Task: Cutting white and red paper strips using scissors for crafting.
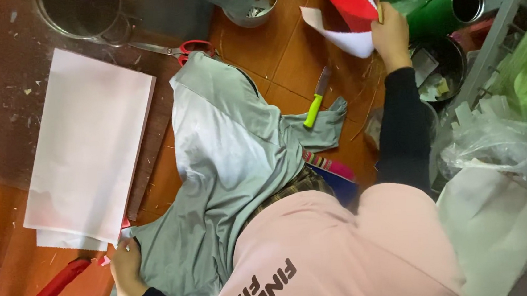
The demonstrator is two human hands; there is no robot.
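Seated on the orange tiled floor, grey cloth spread over the lap. Right hand raised at the top of the view, fingers closed on a red and white sheet, folded, white underside curling down. Left hand low at the left, fingers curled on the edge of the grey cloth, just beside the lower corner of a stack of pale pink paper; whether anything small sits pinched in it, cannot tell.

Risks, as a judgement: knife with yellow-green handle lying bare on the floor just beyond the cloth, easy to catch with a sleeve or knee; red-handled scissors near the stack's far corner, likewise underfoot. Loosely held sheet could crease or tear if tugged one-handed.

Containers: green tube, open dark mouth, lying at upper right; two grey metal buckets along the top edge; crumpled clear plastic bags at right. No legible labels worth noting.
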